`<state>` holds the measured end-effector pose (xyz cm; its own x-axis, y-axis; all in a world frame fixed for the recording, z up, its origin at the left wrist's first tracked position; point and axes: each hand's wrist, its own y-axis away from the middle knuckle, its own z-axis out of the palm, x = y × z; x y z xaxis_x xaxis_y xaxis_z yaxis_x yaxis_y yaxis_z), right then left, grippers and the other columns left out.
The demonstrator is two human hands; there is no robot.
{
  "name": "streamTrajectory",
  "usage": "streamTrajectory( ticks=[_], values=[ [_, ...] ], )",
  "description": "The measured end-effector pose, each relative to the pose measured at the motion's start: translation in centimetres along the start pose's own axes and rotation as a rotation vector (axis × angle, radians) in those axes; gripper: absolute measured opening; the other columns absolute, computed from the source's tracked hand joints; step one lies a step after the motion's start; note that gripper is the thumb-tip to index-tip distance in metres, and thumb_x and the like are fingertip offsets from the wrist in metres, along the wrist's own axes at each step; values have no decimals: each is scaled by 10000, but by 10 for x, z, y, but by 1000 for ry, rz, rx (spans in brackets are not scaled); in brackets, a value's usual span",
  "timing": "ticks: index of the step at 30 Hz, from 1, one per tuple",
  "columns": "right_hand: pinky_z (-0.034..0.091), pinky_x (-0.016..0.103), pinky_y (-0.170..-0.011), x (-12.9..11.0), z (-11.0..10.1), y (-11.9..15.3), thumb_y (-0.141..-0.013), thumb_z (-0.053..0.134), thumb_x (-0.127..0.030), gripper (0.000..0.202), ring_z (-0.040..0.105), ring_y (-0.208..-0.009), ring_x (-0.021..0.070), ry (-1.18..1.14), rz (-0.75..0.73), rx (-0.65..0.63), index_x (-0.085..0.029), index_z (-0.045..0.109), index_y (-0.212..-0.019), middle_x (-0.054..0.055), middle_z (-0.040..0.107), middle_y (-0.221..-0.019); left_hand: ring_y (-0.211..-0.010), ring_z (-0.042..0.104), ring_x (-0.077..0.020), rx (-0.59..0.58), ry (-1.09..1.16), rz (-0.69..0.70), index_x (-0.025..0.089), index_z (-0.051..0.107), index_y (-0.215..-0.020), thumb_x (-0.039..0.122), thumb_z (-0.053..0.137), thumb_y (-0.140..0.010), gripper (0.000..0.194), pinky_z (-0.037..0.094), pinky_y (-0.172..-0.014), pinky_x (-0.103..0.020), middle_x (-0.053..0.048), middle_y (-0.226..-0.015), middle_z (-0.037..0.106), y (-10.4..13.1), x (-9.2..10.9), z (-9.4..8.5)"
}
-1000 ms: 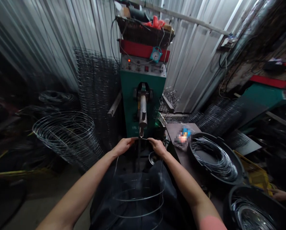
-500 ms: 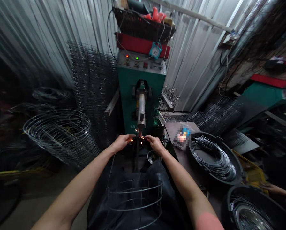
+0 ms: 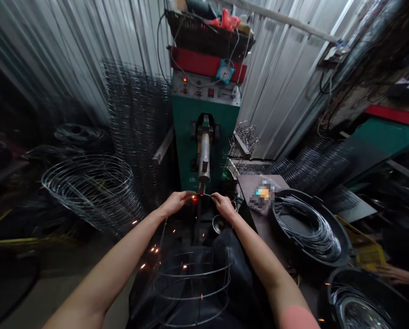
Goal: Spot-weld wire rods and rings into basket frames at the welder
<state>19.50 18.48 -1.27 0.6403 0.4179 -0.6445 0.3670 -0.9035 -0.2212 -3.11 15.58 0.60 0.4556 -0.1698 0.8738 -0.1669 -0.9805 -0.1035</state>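
My left hand (image 3: pixel 175 202) and my right hand (image 3: pixel 224 204) pinch a thin metal wire between them, just below the tip of a spot welder's metal electrode arm (image 3: pixel 204 160). A glow shows at the tip beside my left fingers. Below the hands, a round wire frame (image 3: pixel 201 275) with several hoops hangs over my dark apron (image 3: pixel 143 292). It looks joined to the pinched wire, though the joint is hard to make out. Sparks fly around the frame and my left forearm.
The green welding machine (image 3: pixel 187 132) stands ahead, with stacked wire frames (image 3: pixel 132 128) and a wire basket shape (image 3: pixel 88 192) to its left. At right, black tubs (image 3: pixel 344 237) hold wire rings (image 3: pixel 314 233). Another person's hand (image 3: pixel 403 275) shows at far right.
The green light on the machine has gone out. Sparks have scattered from the tip down to the left and over the lap. My hands stay at the tip; the view has shifted slightly.
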Motion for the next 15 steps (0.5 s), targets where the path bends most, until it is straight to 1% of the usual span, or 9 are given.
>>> streamTrajectory(
  ticks=[2,5,10,12,15],
  values=[
    [414,221,-648,0,0,0,-854,435,-276,221,590,-691,159,29,23,-5,-210,628,-940,17,653,-761,-896,605,-211,4,-7,-3,180,651,-1024,364,515,-722,378,418,-857,-331,-37,-912,693,-1,-2,-1],
    [394,207,-620,1,0,0,-858,424,-303,225,565,-651,143,29,15,-1,-216,626,-909,3,632,-721,-912,600,-210,13,-9,-2,185,654,-1015,360,524,-713,372,408,-872,-329,-34,-919,693,-3,-4,-1],
    [372,206,-586,3,1,-1,-856,425,-321,237,531,-602,132,38,17,14,-202,630,-861,-4,606,-675,-903,598,-205,16,-4,-3,180,660,-1003,349,522,-712,364,409,-861,-315,-38,-922,691,-8,-6,3],
    [376,211,-586,1,2,-2,-861,425,-324,244,533,-599,133,39,29,5,-195,632,-878,-4,603,-668,-869,600,-202,16,-3,-24,176,653,-1015,353,523,-716,371,428,-825,-314,-35,-891,691,-8,-8,3],
    [400,214,-606,-7,-2,4,-869,425,-324,252,566,-641,141,26,60,-41,-196,627,-947,2,625,-703,-725,603,-191,10,-13,-74,167,631,-1058,380,528,-731,404,462,-707,-313,-30,-760,674,2,-9,-5]
  ],
)
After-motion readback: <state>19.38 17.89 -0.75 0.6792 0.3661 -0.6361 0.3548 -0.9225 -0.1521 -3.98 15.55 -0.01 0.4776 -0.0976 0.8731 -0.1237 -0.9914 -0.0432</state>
